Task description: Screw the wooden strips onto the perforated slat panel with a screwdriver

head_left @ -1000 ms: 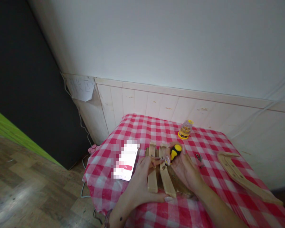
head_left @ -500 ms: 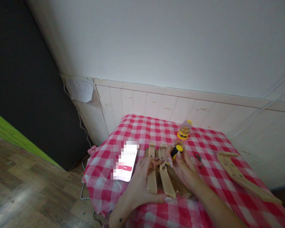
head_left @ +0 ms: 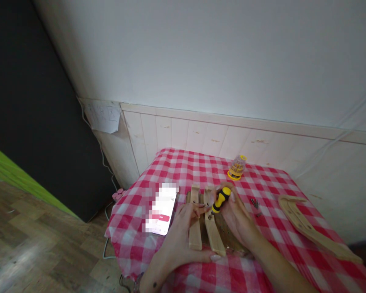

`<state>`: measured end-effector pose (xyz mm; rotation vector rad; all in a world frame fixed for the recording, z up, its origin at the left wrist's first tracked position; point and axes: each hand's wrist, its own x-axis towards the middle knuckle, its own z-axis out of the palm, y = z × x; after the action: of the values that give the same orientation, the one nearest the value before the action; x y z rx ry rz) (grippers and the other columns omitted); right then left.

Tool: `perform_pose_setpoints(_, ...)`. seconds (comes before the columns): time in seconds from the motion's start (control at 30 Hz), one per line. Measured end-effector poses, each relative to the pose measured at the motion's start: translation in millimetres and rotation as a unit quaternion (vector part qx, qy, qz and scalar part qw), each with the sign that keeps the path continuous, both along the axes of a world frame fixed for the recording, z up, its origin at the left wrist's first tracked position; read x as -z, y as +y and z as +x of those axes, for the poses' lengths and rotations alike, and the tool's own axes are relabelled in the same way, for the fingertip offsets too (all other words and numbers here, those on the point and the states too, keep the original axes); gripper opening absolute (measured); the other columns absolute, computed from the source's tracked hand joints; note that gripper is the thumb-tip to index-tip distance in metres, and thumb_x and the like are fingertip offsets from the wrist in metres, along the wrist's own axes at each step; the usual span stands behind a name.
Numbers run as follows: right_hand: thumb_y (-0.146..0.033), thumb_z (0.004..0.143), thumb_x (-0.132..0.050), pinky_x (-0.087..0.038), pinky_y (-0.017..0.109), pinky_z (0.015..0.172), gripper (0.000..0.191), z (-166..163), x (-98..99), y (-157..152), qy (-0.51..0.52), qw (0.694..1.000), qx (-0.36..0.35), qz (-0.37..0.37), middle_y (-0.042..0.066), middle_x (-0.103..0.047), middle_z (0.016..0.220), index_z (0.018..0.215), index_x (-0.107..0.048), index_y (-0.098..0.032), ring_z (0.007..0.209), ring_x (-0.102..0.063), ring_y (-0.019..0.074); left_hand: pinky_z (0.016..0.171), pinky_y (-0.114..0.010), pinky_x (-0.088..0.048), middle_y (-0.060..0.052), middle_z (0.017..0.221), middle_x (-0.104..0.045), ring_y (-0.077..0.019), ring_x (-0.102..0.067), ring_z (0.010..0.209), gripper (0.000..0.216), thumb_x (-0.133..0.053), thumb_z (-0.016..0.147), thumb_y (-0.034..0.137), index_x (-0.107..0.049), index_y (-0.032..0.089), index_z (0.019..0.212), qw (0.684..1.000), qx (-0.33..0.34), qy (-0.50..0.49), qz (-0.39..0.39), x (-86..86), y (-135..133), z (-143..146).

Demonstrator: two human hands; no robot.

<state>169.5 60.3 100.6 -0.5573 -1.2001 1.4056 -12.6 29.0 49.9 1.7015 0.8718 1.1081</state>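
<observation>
A yellow-and-black screwdriver (head_left: pixel 222 199) stands tilted, its tip at a hole in the right-hand wooden piece (head_left: pixel 214 234). My right hand (head_left: pixel 236 211) is closed about its handle, fingers behind and beside it. Lying across the left-hand wooden piece (head_left: pixel 195 236), my left hand (head_left: pixel 183 234) grips the pair: its fingers reach toward the screwdriver tip and its thumb presses at the near end. Both pale, bent pieces rest on a brown board (head_left: pixel 228 234), partly hidden by my hands. Whether a screw sits under the tip is too small to tell.
A lit phone (head_left: pixel 163 209) lies left of my left hand. Several small screws (head_left: pixel 255 203) lie right of my right hand. Behind stands a clear-topped bit holder (head_left: pixel 237 167). Another curved wooden piece (head_left: pixel 308 228) lies at the right on the checked tablecloth (head_left: pixel 183 160).
My right hand's fingers have shifted on the screwdriver, so more of its yellow handle shows. The left hand and the wooden pieces have stayed in place.
</observation>
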Motion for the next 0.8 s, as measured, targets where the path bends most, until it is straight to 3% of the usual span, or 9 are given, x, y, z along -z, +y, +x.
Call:
perform_pose_setpoints(0.2, -0.057, 0.099, -0.069, -0.054, 0.037, 0.083, 0.029, 3.6, 5.7, 0.9, -0.023, 0.999, 0.004, 0.028, 0.002, -0.068, 0.1, 0.101, -0.058, -0.03, 0.095, -0.064, 0.0229, 0.111, -0.055, -0.049, -0.01, 0.138, -0.064, -0.0392, -0.06, 0.13, 0.082, -0.097, 0.067, 0.059, -0.061, 0.028, 0.133, 1.0, -0.001, 0.018, -0.002, 0.1, 0.2, -0.2)
perform_pose_setpoints(0.33, -0.057, 0.099, -0.07, -0.054, 0.037, 0.079, 0.03, 2.4, 3.6, 0.2, -0.025, 0.999, 0.007, 0.034, 0.002, -0.067, 0.094, 0.102, -0.057, -0.03, 0.089, -0.064, 0.0227, 0.111, -0.055, -0.05, -0.011, 0.138, -0.064, -0.0387, -0.06, 0.129, 0.081, -0.097, 0.067, 0.06, -0.061, 0.028, 0.132, 1.0, -0.007, 0.015, 0.002, 0.5, -0.8, -0.9)
perform_pose_setpoints(0.57, -0.061, 0.095, -0.073, -0.053, 0.035, 0.07, 0.034, -4.1, -4.9, -3.9, 0.003, 1.0, -0.002, -0.01, -0.004, -0.052, 0.07, 0.107, -0.062, -0.031, 0.064, -0.048, 0.0189, 0.112, -0.058, -0.048, -0.011, 0.138, -0.065, -0.0401, -0.061, 0.129, 0.082, -0.096, 0.066, 0.06, -0.06, 0.028, 0.132, 1.0, -0.012, 0.025, -0.007, -0.5, -1.6, -1.0)
perform_pose_setpoints(0.8, -0.068, 0.098, -0.059, -0.054, 0.038, 0.068, 0.046, -6.9, -14.5, -4.8, 0.01, 0.998, -0.025, -0.059, -0.001, -0.057, 0.074, 0.124, -0.067, -0.03, 0.072, -0.057, 0.0231, 0.114, -0.06, -0.047, -0.011, 0.139, -0.064, -0.0404, -0.06, 0.13, 0.085, -0.097, 0.063, 0.062, -0.061, 0.028, 0.132, 0.999, -0.018, 0.025, -0.007, 3.6, -0.4, -1.0)
